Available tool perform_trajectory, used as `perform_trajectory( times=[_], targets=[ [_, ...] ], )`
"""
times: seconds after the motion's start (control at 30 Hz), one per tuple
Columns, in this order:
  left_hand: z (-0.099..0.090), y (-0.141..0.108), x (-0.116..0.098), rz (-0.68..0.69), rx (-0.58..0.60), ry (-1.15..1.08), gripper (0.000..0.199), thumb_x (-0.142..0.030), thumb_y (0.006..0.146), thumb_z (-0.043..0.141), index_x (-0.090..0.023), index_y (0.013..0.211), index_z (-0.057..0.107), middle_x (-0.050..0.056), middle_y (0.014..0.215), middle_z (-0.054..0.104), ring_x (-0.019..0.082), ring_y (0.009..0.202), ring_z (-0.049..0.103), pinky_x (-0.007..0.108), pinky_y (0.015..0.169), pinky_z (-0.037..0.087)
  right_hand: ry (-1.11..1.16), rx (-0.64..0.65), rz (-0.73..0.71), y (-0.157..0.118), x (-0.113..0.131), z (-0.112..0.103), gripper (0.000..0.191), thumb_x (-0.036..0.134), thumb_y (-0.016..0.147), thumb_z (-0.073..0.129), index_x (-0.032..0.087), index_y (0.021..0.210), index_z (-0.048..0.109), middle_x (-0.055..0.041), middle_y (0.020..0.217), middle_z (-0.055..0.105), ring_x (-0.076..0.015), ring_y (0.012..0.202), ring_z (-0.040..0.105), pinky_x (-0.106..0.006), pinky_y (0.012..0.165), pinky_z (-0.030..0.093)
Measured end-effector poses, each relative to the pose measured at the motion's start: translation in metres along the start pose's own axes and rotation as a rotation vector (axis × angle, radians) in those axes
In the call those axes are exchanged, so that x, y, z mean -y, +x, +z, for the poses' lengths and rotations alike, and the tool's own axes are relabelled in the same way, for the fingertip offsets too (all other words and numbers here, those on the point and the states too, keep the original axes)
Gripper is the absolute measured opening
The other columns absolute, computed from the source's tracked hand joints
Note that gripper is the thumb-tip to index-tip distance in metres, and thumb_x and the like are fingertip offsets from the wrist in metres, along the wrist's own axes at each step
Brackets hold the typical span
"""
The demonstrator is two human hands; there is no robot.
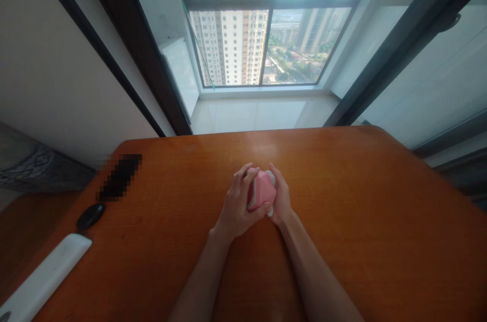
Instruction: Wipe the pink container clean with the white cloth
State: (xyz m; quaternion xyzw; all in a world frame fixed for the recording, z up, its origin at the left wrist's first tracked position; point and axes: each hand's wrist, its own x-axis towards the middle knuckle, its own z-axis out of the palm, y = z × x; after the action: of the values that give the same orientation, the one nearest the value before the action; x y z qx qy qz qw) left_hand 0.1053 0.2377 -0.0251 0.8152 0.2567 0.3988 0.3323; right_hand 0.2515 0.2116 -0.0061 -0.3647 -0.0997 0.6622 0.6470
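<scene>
A small pink object (265, 189) with light grey-white edging is held between both hands above the middle of the wooden table (182, 185); its exact kind I cannot make out. My left hand (240, 205) grips it from the left, fingers curled over its top and thumb along its near side. From the right, my right hand (282, 198) is wrapped about its other side, against the whitish part. The palms and fingers hide much of the object's sides and underside.
At the table's left edge lie a black oval mouse (90, 216), a long white object (47, 276) and a dark pixelated item (120, 177). Beyond the far edge are a sliding-door frame (152, 53) and a window (268, 48) with tall buildings outside.
</scene>
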Motion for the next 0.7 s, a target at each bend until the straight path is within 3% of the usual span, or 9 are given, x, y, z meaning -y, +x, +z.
perform_trajectory(
  times=[0.1,0.23,0.37,0.53,0.6,0.7],
  targets=[
    [0.001,-0.001,0.003,-0.047,-0.04,-0.068,0.069,-0.055,0.107,0.064,-0.03,0.166,0.039,0.015,0.17,0.046,0.037,0.159,0.044,0.058,0.133,0.035,-0.052,-0.024,-0.063,0.001,-0.008,-0.002,0.054,0.075,0.081,0.082,0.023,0.079,0.071,-0.0038,0.066,0.074,-0.0274,0.071,0.074,-0.034,0.058,0.057],
    [0.002,-0.006,0.007,-0.208,-0.084,-0.2,0.058,-0.06,0.113,0.05,-0.03,0.163,0.045,0.012,0.162,0.057,0.034,0.146,0.058,0.053,0.127,0.043,-0.22,-0.085,-0.248,-0.001,-0.024,-0.005,0.053,0.074,0.083,0.082,0.024,0.074,0.066,0.0032,0.057,0.06,-0.0162,0.051,0.051,-0.029,0.044,0.038],
    [0.0,-0.007,0.009,-0.272,-0.108,-0.289,0.058,-0.064,0.114,0.047,-0.03,0.16,0.049,0.011,0.162,0.059,0.033,0.144,0.06,0.051,0.127,0.044,-0.32,-0.149,-0.42,-0.002,-0.035,-0.005,0.045,0.064,0.083,0.088,0.023,0.08,0.069,0.0028,0.068,0.065,-0.0147,0.059,0.053,-0.027,0.051,0.043],
    [0.0,-0.003,0.007,-0.236,-0.109,-0.302,0.066,-0.067,0.111,0.054,-0.028,0.163,0.047,0.013,0.167,0.054,0.035,0.152,0.055,0.053,0.131,0.04,-0.208,-0.123,-0.236,0.003,-0.027,-0.002,0.053,0.073,0.083,0.082,0.025,0.074,0.065,0.0052,0.055,0.058,-0.013,0.044,0.045,-0.027,0.04,0.035],
    [0.001,-0.002,0.006,-0.194,-0.096,-0.298,0.07,-0.068,0.11,0.055,-0.028,0.167,0.043,0.014,0.173,0.047,0.036,0.157,0.049,0.054,0.135,0.036,-0.116,-0.075,-0.134,0.004,-0.019,0.0,0.054,0.075,0.081,0.082,0.024,0.074,0.066,0.0029,0.056,0.062,-0.0157,0.045,0.054,-0.028,0.041,0.041],
    [0.001,-0.002,0.006,-0.131,-0.06,-0.257,0.073,-0.066,0.11,0.058,-0.03,0.17,0.038,0.014,0.176,0.042,0.036,0.163,0.041,0.056,0.139,0.03,-0.015,0.005,0.035,0.004,-0.009,0.002,0.054,0.076,0.08,0.08,0.022,0.076,0.071,-0.0032,0.063,0.072,-0.0248,0.062,0.073,-0.032,0.052,0.056]
  ],
)
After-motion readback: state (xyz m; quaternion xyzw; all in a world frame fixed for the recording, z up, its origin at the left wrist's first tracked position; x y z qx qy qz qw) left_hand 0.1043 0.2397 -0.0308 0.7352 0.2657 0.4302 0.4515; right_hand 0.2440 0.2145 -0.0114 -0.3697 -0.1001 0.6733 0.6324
